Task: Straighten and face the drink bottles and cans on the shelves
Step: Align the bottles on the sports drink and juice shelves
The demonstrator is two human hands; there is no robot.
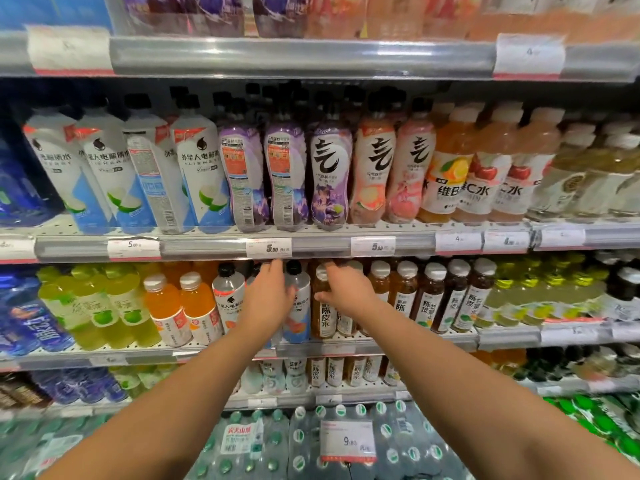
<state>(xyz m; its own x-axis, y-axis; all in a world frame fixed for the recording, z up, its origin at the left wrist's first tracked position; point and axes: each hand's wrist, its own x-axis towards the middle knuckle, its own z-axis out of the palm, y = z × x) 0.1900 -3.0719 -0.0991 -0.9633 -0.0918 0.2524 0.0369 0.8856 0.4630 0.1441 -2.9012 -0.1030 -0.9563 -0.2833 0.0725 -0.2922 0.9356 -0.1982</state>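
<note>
My left hand reaches into the third shelf. Its fingers run up beside the black cap of a white electrolyte bottle and its thumb lies on that bottle's front. The same hand hides another black-capped bottle behind it. My right hand holds a brown tea bottle with a white cap, thumb across its front and fingers behind its neck. On the shelf above, two purple bottles and one white carton-shaped bottle show their back labels.
A price rail with tags hangs just above both hands. Orange juice bottles stand to the left and more brown tea bottles to the right. Shrink-wrapped water packs lie at the bottom.
</note>
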